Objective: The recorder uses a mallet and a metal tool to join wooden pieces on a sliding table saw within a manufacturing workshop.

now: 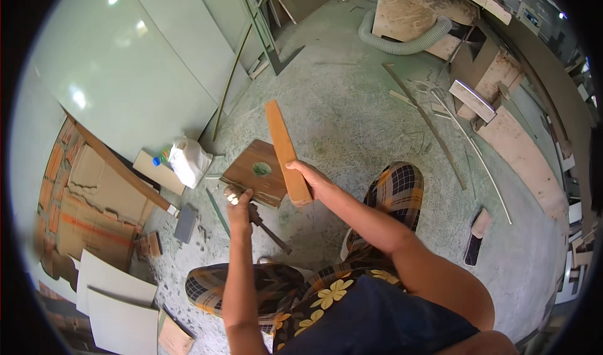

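My right hand grips a long orange-brown wooden bar near its lower end, its far end pointing up and slightly left. Closer to me on the left, my left hand is closed round a small brownish thing with whitish spots, whose kind I cannot make out. A brown wooden board lies on the floor just beyond both hands. On it is a round greenish patch; I cannot tell if it is a hole. Beside my left wrist a dark tool with a long handle lies on the floor.
White panels lean at the left, a white plastic bag at their foot. Cardboard and a grey block are further left. Thin strips, a black-and-tan brush-like piece and a ribbed hose lie right.
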`<state>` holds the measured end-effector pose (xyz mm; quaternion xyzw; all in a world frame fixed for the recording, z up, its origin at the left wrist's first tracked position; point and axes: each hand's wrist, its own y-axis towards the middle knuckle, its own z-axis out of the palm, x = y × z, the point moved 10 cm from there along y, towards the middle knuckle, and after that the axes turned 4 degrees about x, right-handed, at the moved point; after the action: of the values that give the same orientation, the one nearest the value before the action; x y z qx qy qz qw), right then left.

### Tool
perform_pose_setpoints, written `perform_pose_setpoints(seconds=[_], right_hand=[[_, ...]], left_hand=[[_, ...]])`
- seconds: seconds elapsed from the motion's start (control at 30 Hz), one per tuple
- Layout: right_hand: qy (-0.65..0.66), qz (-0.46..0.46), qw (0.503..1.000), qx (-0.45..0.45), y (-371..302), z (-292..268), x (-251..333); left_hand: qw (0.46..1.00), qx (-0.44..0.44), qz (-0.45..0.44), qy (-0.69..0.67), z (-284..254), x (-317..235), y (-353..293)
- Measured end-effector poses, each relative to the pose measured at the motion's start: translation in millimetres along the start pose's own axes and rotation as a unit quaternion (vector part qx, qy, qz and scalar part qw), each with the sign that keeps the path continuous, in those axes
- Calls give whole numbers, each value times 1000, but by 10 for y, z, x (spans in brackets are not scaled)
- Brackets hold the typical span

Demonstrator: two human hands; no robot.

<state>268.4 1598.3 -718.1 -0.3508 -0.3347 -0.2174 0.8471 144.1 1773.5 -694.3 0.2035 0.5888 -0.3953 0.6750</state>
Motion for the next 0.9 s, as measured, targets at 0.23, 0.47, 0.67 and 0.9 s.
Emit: perform_pose_setpoints(seconds=[0.23, 0.47, 0.67, 0.9], right_hand=[[-136, -30, 987, 74, -392, 462, 890], [-111, 50, 991, 62, 80, 238, 789], [-92, 110, 989, -37, 440, 76, 708], [-107, 46, 989, -86, 382, -61, 882]], left_hand=[[996, 41, -8, -78, 328, -607, 143], [972, -6, -139, -188, 288, -4, 366], [959, -82, -255, -98, 166, 96, 592], [971, -77, -217, -70, 459, -164, 739]])
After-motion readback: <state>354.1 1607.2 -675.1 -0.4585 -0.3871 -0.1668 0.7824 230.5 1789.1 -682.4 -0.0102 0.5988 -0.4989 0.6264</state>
